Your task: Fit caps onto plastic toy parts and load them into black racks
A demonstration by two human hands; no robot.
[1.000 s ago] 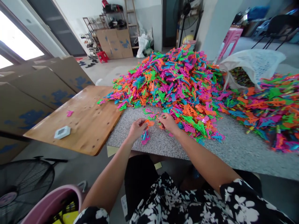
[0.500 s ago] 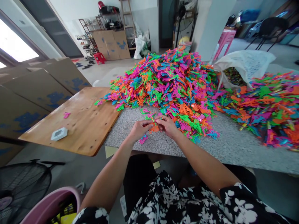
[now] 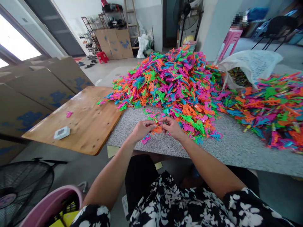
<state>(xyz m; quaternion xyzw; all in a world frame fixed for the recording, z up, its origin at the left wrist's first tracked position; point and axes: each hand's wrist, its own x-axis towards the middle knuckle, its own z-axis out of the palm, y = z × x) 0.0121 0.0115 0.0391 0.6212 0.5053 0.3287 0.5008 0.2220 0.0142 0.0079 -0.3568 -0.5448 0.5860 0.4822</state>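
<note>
My left hand (image 3: 141,130) and my right hand (image 3: 172,128) are close together over the stone tabletop, fingertips pinched and almost meeting. Between them is a small green-yellow plastic piece (image 3: 156,120), gripped by my left fingers. My right fingertips pinch a tiny thin part at its right side, too small to name. An orange toy gun (image 3: 157,129) shows just below the fingers; whether it is held or lying there I cannot tell. Right behind my hands rises a big heap of small plastic toy guns (image 3: 170,82) in pink, green, orange and blue.
A second heap (image 3: 267,107) lies to the right, beside a white sack (image 3: 258,63) of dark small parts. On the wooden board (image 3: 87,123) at left are a white device (image 3: 62,132) and a pink toy gun (image 3: 69,114). A pink tub (image 3: 54,201) and floor fan (image 3: 23,186) stand lower left.
My right fingertips have shifted slightly right, drawing a little apart from my left ones. My left hand stays nearly still. The view has tilted slightly.
</note>
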